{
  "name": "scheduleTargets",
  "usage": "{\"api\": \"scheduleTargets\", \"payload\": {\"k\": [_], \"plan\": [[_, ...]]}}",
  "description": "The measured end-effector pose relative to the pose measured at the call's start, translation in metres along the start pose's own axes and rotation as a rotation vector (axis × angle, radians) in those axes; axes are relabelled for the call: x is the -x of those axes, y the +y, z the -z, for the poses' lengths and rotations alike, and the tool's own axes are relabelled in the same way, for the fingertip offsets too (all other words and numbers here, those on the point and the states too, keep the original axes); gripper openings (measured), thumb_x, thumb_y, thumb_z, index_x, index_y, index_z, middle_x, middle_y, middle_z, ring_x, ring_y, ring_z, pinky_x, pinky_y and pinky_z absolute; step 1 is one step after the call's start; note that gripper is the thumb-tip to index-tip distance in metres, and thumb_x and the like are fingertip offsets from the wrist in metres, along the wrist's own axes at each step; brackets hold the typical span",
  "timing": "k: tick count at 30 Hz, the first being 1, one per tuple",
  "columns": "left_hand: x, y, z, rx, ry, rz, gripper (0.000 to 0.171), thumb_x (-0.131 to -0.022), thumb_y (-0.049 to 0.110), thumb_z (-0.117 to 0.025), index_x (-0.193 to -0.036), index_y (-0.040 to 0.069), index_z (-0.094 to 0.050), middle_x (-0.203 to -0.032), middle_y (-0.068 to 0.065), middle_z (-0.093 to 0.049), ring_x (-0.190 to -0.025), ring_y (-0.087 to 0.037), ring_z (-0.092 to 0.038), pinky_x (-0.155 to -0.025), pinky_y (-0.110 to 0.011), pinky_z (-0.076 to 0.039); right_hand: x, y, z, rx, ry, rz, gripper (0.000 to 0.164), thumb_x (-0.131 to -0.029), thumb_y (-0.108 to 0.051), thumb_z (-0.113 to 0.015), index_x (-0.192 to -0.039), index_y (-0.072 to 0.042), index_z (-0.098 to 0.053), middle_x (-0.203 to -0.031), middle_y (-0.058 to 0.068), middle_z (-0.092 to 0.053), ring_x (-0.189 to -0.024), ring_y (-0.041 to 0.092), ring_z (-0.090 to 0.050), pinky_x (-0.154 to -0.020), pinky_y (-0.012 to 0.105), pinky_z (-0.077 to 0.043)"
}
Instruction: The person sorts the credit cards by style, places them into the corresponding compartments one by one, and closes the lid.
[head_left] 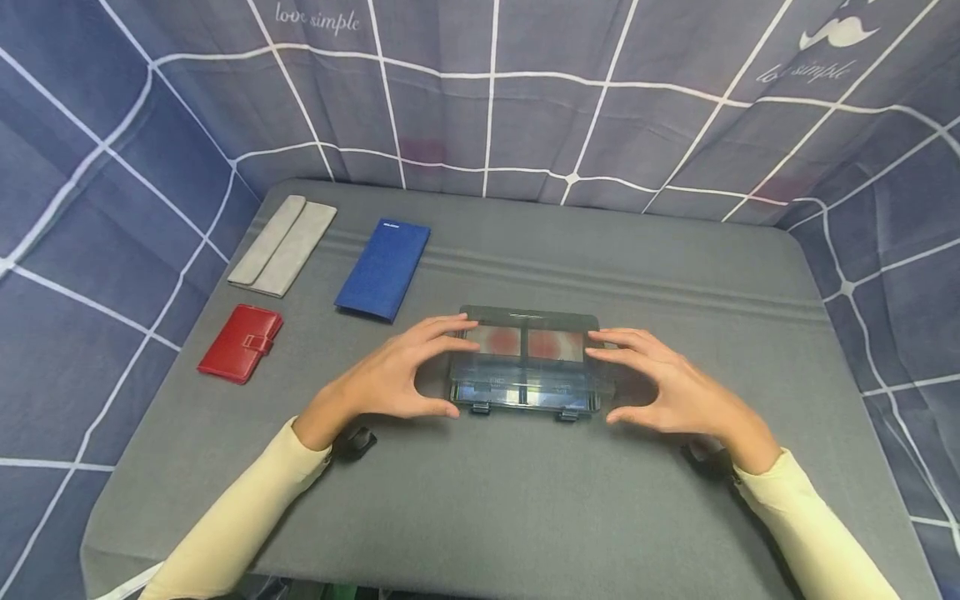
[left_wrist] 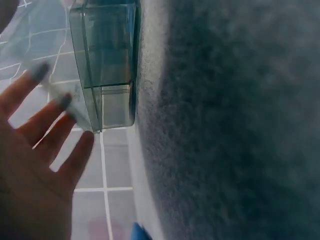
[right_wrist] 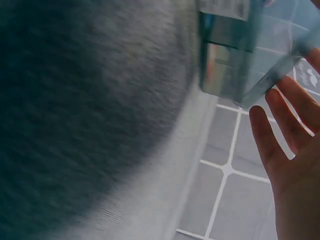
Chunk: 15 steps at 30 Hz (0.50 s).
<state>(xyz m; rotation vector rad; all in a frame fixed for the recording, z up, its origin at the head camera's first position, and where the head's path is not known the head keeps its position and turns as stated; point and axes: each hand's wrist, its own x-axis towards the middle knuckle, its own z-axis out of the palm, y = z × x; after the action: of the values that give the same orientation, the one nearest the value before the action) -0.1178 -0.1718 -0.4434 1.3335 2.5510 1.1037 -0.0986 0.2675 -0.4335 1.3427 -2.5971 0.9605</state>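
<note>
A clear bluish plastic case [head_left: 525,400] with two latches along its near edge sits on the table before me, its see-through lid raised at an angle. Through the plastic show dividers and blurred reddish and pale contents. On the left, my left hand [head_left: 408,367] has its fingertips right at the lid's side edge, thumb spread apart from the fingers. My right hand [head_left: 660,379] mirrors it on the other side. The left wrist view has the tilted lid [left_wrist: 75,107] beside extended fingers [left_wrist: 50,120]. In the right wrist view, fingers [right_wrist: 287,115] meet the lid edge [right_wrist: 270,80].
To the left lie a red strapped wallet [head_left: 238,343], a light grey folding wallet [head_left: 283,246] and a blue booklet-like cover [head_left: 384,268]. The grey cloth-covered table [head_left: 510,508] is bordered by a gridded curtain [head_left: 540,117] at the back and both sides.
</note>
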Motion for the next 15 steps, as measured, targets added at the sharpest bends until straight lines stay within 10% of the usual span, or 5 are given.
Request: {"api": "scheduleTargets", "payload": {"k": [15], "plan": [[-0.002, 0.009, 0.000, -0.209, -0.106, -0.038, 0.067, -0.071, 0.049, -0.100, -0.130, 0.026, -0.077, -0.168, -0.009, -0.046, -0.157, -0.033, -0.038, -0.124, -0.055, -0.037, 0.001, 0.007, -0.012, 0.192, -0.132, 0.000, 0.087, -0.071, -0.048, -0.100, -0.148, -0.028, -0.065, -0.166, 0.007, -0.048, -0.151, 0.034, -0.044, -0.113, 0.061, -0.039]]}}
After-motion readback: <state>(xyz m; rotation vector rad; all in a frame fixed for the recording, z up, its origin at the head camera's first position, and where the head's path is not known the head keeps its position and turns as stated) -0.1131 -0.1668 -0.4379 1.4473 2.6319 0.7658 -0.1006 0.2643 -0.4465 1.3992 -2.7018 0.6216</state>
